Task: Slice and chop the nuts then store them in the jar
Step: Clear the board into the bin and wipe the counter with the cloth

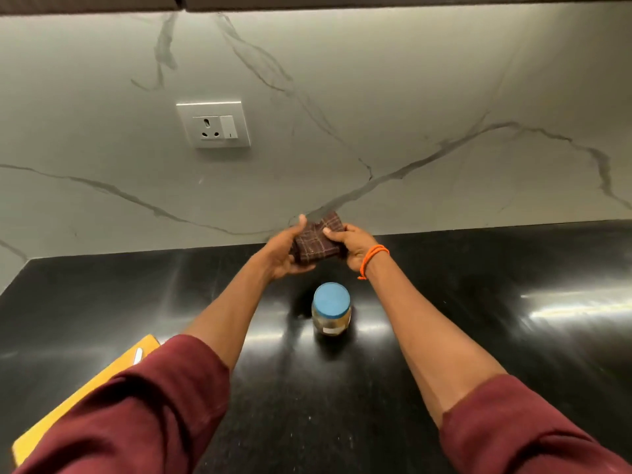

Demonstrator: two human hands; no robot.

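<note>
The left hand (284,251) and the right hand (352,246) are both gripping a folded checked cloth (316,242), thumbs pinching its top, above the black countertop (478,336). The blue-lidded jar (331,309) is standing upright below them, near a yellow cutting board (68,408).

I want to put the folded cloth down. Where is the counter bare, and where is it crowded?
Bare black counter lies right of the jar, out to the wall. The strip between jar and yellow cutting board is also bare. Both hands hold the cloth beyond the jar; the board's corner is crowded.
</note>
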